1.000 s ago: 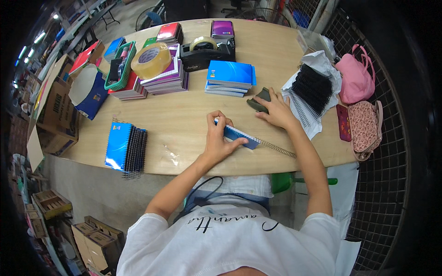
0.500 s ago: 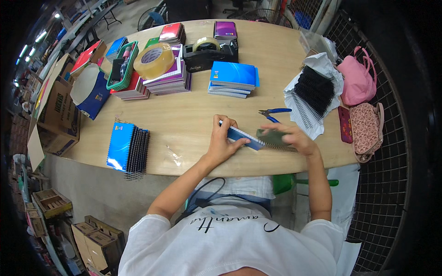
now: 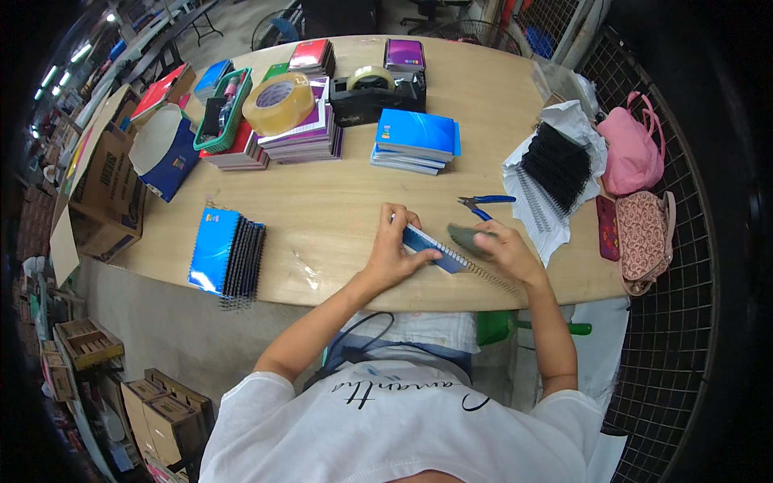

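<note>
My left hand is closed on a small blue notebook, tilted up above the table near its front edge. A thin spiral coil runs along the notebook's edge and sticks out past its end, below my right hand. In my right hand is a dark green, flat, pad-like piece, close to the coil; its exact kind is unclear and the fingers are slightly blurred. Cutting pliers with blue handles lie just beyond my right hand.
Coil-bound blue notebooks stand stacked at left. Loose blue notebooks lie ahead, near a black tape dispenser and a large tape roll. Black coils rest on white paper at right, beside a pink bag and a patterned pouch.
My right hand has shifted slightly left and down, its fingers curling closer round the green piece. More of the protruding coil shows. The left hand keeps its hold, while the whole view has shifted slightly.
</note>
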